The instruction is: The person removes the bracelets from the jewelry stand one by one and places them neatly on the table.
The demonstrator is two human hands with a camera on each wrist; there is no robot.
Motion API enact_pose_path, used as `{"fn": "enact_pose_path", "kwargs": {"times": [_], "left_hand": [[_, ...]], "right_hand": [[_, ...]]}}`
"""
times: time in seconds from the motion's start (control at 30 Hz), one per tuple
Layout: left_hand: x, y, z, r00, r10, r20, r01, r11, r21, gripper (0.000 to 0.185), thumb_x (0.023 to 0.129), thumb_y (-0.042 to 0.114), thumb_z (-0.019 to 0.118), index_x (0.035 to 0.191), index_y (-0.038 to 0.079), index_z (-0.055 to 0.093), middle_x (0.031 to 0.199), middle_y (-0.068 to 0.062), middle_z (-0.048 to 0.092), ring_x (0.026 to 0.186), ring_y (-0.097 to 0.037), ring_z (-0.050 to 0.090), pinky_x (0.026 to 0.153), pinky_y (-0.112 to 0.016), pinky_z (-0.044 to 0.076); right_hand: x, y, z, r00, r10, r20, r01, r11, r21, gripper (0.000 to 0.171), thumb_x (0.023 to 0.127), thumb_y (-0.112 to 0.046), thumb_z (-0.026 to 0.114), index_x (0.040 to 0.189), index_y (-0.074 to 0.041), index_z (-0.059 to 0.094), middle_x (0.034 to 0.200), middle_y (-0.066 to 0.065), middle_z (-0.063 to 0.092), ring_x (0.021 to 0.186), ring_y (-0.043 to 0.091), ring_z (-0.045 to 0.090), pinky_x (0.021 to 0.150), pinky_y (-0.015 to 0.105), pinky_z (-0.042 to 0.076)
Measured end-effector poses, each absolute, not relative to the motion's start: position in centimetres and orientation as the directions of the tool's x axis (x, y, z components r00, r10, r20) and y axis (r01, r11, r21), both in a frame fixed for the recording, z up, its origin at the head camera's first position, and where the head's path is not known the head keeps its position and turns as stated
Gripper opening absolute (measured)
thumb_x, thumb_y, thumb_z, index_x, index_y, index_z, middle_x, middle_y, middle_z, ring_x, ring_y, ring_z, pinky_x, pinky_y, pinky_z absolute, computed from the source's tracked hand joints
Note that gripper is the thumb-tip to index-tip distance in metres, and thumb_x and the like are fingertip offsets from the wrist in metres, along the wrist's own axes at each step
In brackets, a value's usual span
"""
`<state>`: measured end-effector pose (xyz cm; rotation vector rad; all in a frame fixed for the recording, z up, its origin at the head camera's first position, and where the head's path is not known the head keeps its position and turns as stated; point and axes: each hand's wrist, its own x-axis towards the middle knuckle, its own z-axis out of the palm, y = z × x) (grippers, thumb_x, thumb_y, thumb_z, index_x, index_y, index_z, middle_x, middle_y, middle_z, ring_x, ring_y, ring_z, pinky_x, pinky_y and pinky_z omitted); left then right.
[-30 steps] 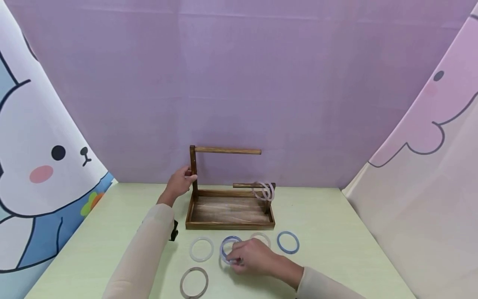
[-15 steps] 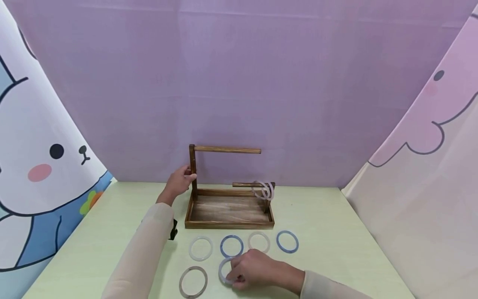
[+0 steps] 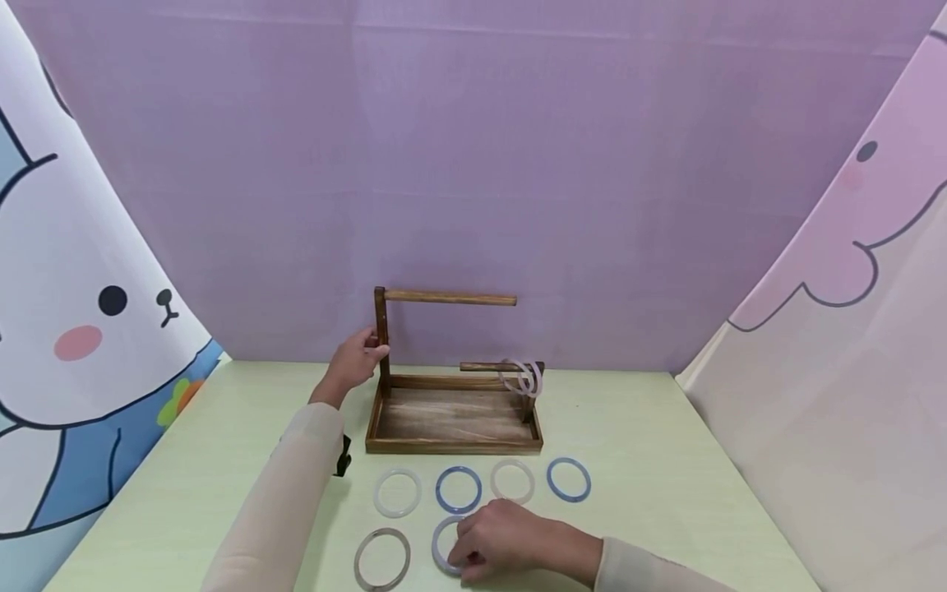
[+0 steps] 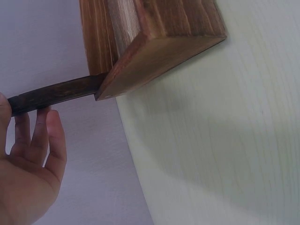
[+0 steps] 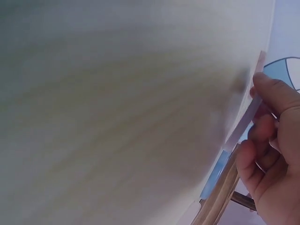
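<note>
Two hands were in play here, and each was busy with something different. The left hand (image 3: 358, 359) was kept up against the tall upright post (image 3: 381, 333) of the wooden stand (image 3: 453, 415), with the thumb and fingers (image 4: 40, 129) seen wrapped around the dark post in the left wrist view, so a light grip on it could be made out. The right hand (image 3: 494, 543) was laid low on the pale green table (image 3: 651, 493) near the front edge, and a pale bluish bangle (image 3: 442, 547) was pinched at its rim between the thumb and curled fingers (image 5: 265, 101); the bangle was seen flat on the table in the head view, just right of a greyish bangle (image 3: 382, 559), half hidden under the hand. Behind those, a row of four bangles was laid out just in front of the stand's tray: a white one (image 3: 397, 492), a blue one (image 3: 458, 488), a clear pinkish one (image 3: 513, 480) and another blue one (image 3: 569, 479), each kept apart from its neighbours. A couple of pale bangles (image 3: 524, 378) were hung on the short lower peg (image 3: 484, 367) at the right side of the stand, while the long top bar (image 3: 450, 298) was left bare. Lilac cloth (image 3: 473, 164) was draped behind it all.
</note>
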<state>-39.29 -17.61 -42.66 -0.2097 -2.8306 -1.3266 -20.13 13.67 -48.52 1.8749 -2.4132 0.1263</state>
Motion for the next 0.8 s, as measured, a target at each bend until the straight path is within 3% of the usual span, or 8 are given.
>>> {"fn": "enact_pose_path", "kwargs": {"times": [0.17,0.43,0.8], "left_hand": [[-39.41,-17.66,-42.72,-0.990,0.118,0.075,0.133,0.637,0.759,0.051,0.109,0.029,0.050,0.153,0.007,0.038,0.149,-0.023,0.051,0.117,-0.038,0.064,0.085,-0.044,0.058],[-39.35,-17.63,-42.64,-0.990,0.120,0.075,0.135,0.636,0.760,0.049,0.109,0.029,0.050,0.151,0.006,0.040,0.148,-0.023,0.051,0.116,-0.038,0.065,0.086,-0.045,0.058],[-39.15,-17.45,-42.60,-0.990,0.115,0.082,0.137,0.632,0.762,0.047,0.109,0.028,0.050,0.150,0.007,0.042,0.147,-0.023,0.053,0.115,-0.039,0.065,0.084,-0.045,0.058]], "right_hand": [[-20.13,13.44,-48.63,-0.271,-0.961,0.054,-0.962,0.270,-0.027,0.010,0.090,-0.039,0.077,0.098,-0.033,0.078,0.079,-0.024,0.061,0.067,-0.020,0.036,0.058,-0.002,0.025],[-20.03,13.29,-48.80,-0.321,-0.947,0.030,-0.946,0.318,-0.060,0.010,0.087,-0.039,0.080,0.096,-0.035,0.077,0.079,-0.026,0.062,0.067,-0.021,0.038,0.059,-0.001,0.027],[-20.15,13.34,-48.35,-0.334,-0.941,0.048,-0.942,0.332,-0.043,0.012,0.088,-0.042,0.078,0.096,-0.034,0.076,0.075,-0.025,0.059,0.066,-0.018,0.036,0.057,0.001,0.025]]}}
